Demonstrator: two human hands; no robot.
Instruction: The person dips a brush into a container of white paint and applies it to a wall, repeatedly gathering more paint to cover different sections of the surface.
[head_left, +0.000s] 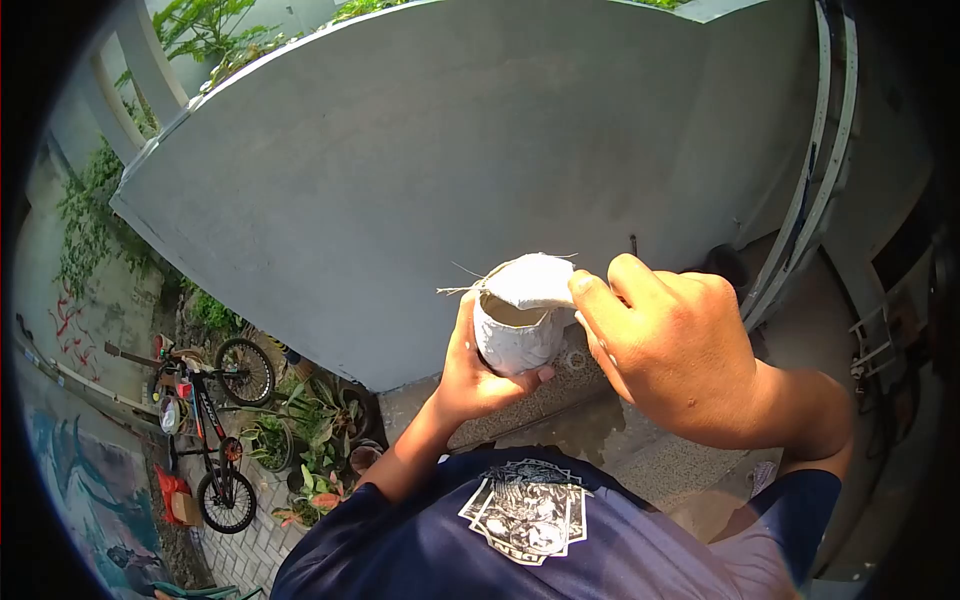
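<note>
Cup [515, 342]: small, white-coated, rough surface, held upright in front of the chest, level with the foot of the grey wall [450, 150] and above the speckled ledge [560, 400]. Left hand [470, 375]: wrapped round the cup from its left and underneath, fingers curled close on the side, one fingertip showing at the lower right edge. Strip [530, 280]: white, lies across the cup's mouth and covers most of it; loose fibres stick out at its left end. Cannot tell whether it is a brush or a rag. Right hand [670, 345]: comes in from the right, thumb pressed on the strip's right end, other fingers folded under and hidden; grip narrow, closed on the strip. Both forearms meet at the cup. Below: dark blue shirt [420, 550] with a white print [525, 510]. Far below on the left, on paving: a bike [205, 420], with potted plants [310, 440] just beside it against the wall's base. Right edge: a pale metal rail [815, 190] runs down beside the wall.
</note>
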